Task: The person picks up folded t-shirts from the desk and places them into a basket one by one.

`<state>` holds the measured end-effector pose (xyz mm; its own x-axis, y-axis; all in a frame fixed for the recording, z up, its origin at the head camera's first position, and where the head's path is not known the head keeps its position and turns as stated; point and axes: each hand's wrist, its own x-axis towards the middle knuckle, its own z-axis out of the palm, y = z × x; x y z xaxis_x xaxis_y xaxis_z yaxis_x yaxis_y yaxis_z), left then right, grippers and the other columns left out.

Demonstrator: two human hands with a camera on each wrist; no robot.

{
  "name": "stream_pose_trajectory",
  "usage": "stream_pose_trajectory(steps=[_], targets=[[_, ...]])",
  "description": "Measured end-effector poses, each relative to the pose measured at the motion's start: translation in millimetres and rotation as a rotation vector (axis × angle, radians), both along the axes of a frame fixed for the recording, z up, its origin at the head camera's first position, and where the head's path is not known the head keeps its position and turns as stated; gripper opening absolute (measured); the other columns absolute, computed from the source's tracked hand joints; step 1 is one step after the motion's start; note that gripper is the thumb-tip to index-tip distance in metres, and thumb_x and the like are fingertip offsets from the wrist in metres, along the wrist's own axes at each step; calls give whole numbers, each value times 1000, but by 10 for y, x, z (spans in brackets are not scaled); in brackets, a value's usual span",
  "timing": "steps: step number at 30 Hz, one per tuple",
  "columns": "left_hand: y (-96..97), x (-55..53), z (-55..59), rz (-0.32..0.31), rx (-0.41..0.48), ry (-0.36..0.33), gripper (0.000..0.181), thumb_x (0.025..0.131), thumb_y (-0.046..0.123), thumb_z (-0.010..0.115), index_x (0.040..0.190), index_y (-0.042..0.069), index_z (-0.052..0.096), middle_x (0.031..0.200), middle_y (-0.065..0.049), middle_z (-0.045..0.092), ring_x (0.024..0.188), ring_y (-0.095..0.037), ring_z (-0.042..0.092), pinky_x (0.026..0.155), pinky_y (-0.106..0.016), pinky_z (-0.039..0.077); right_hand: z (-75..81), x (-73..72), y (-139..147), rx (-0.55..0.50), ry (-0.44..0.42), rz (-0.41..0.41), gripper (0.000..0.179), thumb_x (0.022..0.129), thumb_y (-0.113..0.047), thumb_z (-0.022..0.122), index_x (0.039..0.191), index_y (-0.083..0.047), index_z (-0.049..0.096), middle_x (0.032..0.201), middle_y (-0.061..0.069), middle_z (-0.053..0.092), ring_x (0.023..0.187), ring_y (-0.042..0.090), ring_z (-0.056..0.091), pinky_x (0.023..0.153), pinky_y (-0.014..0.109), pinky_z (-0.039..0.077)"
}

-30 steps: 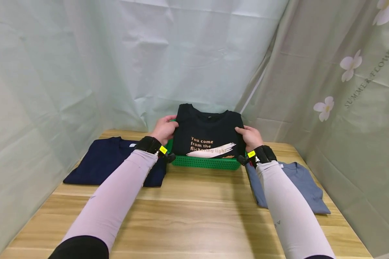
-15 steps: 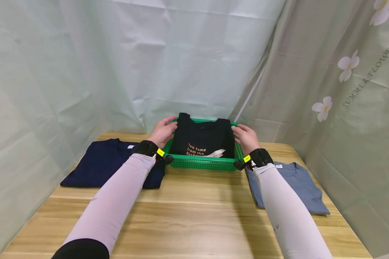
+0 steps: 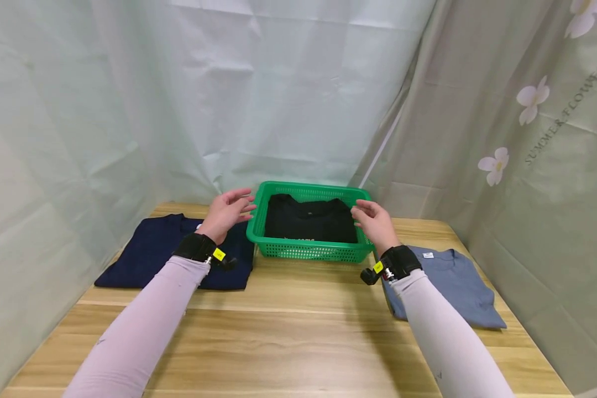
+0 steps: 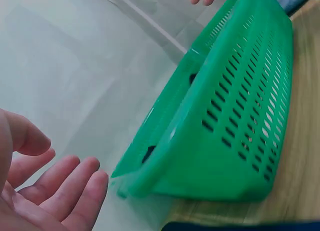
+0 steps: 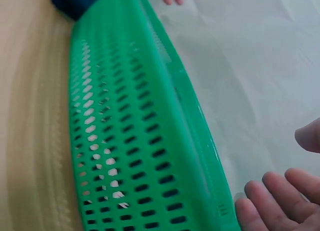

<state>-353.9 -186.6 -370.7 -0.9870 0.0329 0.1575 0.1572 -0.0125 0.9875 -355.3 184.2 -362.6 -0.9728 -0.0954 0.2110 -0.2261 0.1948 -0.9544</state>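
Note:
A folded black T-shirt (image 3: 308, 221) lies inside the green plastic basket (image 3: 310, 250), its neckline toward the back and its print mostly hidden by the front wall. My left hand (image 3: 226, 213) is held off the basket's left end with nothing in it, fingers loosely bent. In the left wrist view the left hand (image 4: 55, 191) shows thumb and fingers apart beside the basket's rim (image 4: 170, 136). Over the basket's right end is my right hand (image 3: 373, 221), holding nothing. The right wrist view shows the right hand's fingers (image 5: 272, 201) relaxed, right by the rim.
A folded navy T-shirt (image 3: 154, 254) lies on the wooden table (image 3: 278, 342) left of the basket, partly under my left arm. To the right is a folded grey-blue T-shirt (image 3: 457, 287), overlapped by my right wrist. Pale curtains (image 3: 298, 99) hang behind and at both sides.
The black T-shirt has gone down into the basket and both hands have let go of it. My left hand has drawn away to the left; the right stays near the basket's right end.

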Motion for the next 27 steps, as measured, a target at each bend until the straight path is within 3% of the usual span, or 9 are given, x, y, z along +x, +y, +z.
stream_pose_trajectory(steps=[10,16,22,24,27], targets=[[-520,420,-238,66,-232,33,39,106,13,51,144,4,47,131,-20,55,108,-27,60,81,-34,57,-51,373,-351,10,162,106,34,101,-14,62,133,-6,57,125,13,61,105,15,60,86,33,54],[-999,659,-376,137,-333,31,42,106,16,51,145,3,44,133,-25,53,106,-26,61,77,-27,57,63,638,-692,2,235,248,30,99,-12,64,129,-9,62,120,7,64,104,16,60,86,35,54],[-1385,828,-492,206,-386,1,46,107,23,50,146,0,41,133,-25,51,104,-25,62,72,-22,57,-37,827,-1083,114,285,363,28,99,-17,64,127,-13,64,114,-1,66,100,14,59,82,39,52],[-1502,874,-526,215,-397,-4,48,107,24,49,147,-2,39,129,-20,55,102,-23,63,71,-21,57,-107,887,-1216,144,277,385,27,99,-17,65,125,-13,65,112,-3,67,98,12,60,80,38,52],[-1664,932,-562,244,-420,-26,52,106,26,51,146,-4,39,115,-1,61,97,-17,64,68,-19,57,-264,942,-1411,204,254,406,26,97,-16,67,123,-13,66,111,-5,67,96,7,60,80,31,53]])
